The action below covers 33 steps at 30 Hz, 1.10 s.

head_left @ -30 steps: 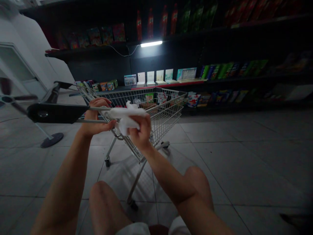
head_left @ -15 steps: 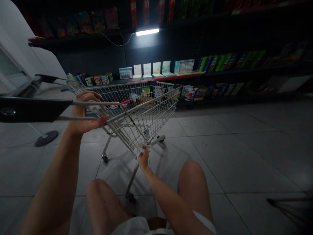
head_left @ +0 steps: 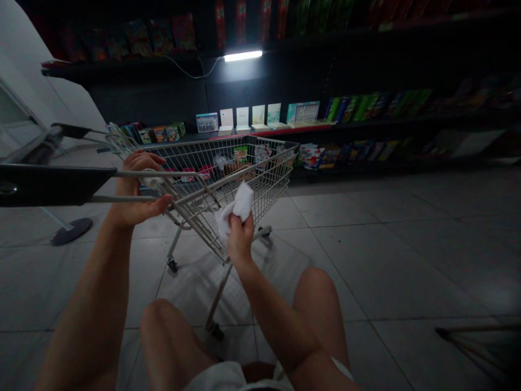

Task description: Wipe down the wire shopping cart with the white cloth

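Observation:
In front of my knees stands a metal wire shopping cart (head_left: 271, 179), its black handle part at the left. My left hand (head_left: 136, 187) grips the cart's frame near the handle, fingers curled over the top bars and thumb stretched along the lower one. A bunched white cloth (head_left: 243, 201) is pinched in my right hand (head_left: 241, 241), in front of the cart's wire side. Part of the cloth sticks up above the fingers. Whether the cloth touches the wires, I cannot tell.
Dark shelves (head_left: 163, 103) with packets, boxes and bottles line the back, lit by a tube lamp (head_left: 243, 56). A round stand base (head_left: 72, 231) is on the tiled floor (head_left: 350, 260) at left. Dark thin legs (head_left: 468, 331) show at lower right.
My right hand has lifted the white cloth from the cart's lower corner to higher in front of its side. My left hand keeps its grip on the frame. The view has shifted slightly.

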Each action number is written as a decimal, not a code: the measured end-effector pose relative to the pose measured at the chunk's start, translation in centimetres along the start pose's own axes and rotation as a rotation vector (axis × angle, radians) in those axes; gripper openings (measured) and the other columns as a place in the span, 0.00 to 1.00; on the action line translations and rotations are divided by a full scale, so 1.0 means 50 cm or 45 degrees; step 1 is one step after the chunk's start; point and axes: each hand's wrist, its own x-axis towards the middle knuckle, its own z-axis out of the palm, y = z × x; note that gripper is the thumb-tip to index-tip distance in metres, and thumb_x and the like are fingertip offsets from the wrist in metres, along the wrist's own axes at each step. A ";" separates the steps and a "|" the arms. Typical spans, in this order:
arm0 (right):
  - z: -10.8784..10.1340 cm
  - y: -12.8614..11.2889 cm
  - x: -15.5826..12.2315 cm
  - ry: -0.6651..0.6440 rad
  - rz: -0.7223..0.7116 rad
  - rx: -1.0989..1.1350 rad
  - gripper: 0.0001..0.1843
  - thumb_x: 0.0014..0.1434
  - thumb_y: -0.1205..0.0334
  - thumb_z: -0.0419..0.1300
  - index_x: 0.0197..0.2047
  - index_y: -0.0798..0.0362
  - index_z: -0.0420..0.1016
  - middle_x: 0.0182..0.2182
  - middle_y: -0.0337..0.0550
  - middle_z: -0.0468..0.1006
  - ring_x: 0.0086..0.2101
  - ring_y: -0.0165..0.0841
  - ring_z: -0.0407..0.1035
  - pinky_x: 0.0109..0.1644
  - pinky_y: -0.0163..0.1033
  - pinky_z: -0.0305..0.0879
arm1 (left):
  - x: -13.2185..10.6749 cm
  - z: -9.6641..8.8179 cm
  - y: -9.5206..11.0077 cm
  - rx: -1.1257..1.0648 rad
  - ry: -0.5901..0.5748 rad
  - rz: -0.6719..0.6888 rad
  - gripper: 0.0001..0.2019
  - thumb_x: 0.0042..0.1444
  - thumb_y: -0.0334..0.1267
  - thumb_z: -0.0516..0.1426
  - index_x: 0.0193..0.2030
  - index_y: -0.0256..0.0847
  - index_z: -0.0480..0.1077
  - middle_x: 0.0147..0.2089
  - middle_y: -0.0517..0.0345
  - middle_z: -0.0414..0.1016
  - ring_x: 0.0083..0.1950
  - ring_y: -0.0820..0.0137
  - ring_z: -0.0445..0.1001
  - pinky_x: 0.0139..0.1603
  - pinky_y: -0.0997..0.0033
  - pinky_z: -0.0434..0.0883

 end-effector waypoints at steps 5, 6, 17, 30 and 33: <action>-0.002 -0.108 0.136 -0.102 -0.548 -0.207 0.10 0.60 0.66 0.49 0.44 0.51 0.66 0.40 0.47 0.69 0.44 0.36 0.66 0.50 0.42 0.67 | 0.002 -0.002 0.008 0.018 0.010 -0.015 0.18 0.49 0.56 0.57 0.36 0.45 0.65 0.35 0.59 0.68 0.48 0.60 0.73 0.66 0.45 0.58; -0.001 -0.102 0.162 -0.183 -0.632 -0.257 0.10 0.59 0.67 0.49 0.43 0.51 0.67 0.39 0.46 0.69 0.44 0.36 0.66 0.51 0.43 0.66 | 0.002 -0.002 0.009 0.021 0.011 -0.017 0.17 0.49 0.56 0.57 0.36 0.45 0.66 0.34 0.59 0.68 0.48 0.59 0.73 0.65 0.45 0.58; 0.033 -0.076 0.195 -0.123 -0.647 -0.202 0.12 0.60 0.68 0.46 0.42 0.52 0.68 0.37 0.46 0.72 0.41 0.34 0.67 0.49 0.41 0.65 | 0.004 -0.005 0.008 0.086 -0.010 -0.079 0.21 0.48 0.62 0.55 0.33 0.46 0.62 0.34 0.58 0.71 0.47 0.59 0.74 0.64 0.47 0.61; -0.039 -0.023 0.355 -0.533 -0.461 -0.763 0.18 0.59 0.66 0.47 0.40 0.57 0.77 0.36 0.48 0.79 0.37 0.34 0.70 0.43 0.37 0.60 | -0.010 -0.031 -0.019 0.038 -0.080 -0.116 0.23 0.48 0.63 0.56 0.36 0.45 0.61 0.41 0.55 0.73 0.52 0.57 0.72 0.63 0.44 0.62; -0.025 -0.052 0.349 -0.604 -0.415 -0.836 0.19 0.60 0.64 0.47 0.42 0.56 0.79 0.34 0.46 0.80 0.35 0.33 0.69 0.39 0.35 0.57 | -0.037 -0.043 -0.024 -0.042 -0.010 -0.230 0.24 0.51 0.60 0.58 0.44 0.47 0.59 0.55 0.53 0.69 0.61 0.57 0.65 0.63 0.45 0.62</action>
